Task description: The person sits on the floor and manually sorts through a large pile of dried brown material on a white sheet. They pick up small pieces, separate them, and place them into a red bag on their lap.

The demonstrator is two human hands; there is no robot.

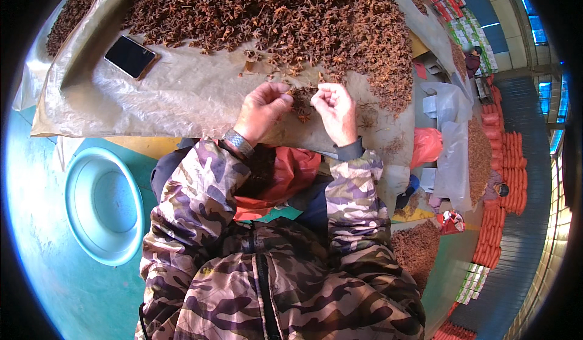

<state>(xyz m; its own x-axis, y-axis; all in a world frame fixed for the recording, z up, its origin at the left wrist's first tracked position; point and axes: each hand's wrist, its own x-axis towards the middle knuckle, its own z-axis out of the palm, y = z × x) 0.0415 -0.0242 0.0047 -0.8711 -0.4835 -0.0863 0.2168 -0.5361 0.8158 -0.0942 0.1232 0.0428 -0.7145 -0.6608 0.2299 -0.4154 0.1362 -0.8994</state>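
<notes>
A large heap of dried star anise (273, 12) spreads over a pale plastic sheet (132, 105) on the raised surface before me. My left hand (264, 110), with a metal-banded watch (238, 142) at the wrist, is curled with thumb and forefinger close together beside brown star anise bits. Level with it, my right hand (337, 112) has its fingers bent in towards the thumb. A small cluster of loose star anise (300, 105) lies between the two hands. Whether either hand pinches a small piece is too fine to make out.
A smartphone (131, 57) lies on the sheet at left. On the green floor stands a light-blue plastic basin (107, 205). A red plastic bag (291, 169) is below my forearms. Further right are another star anise heap (416, 251), stacked red sacks (512, 171) and two other people.
</notes>
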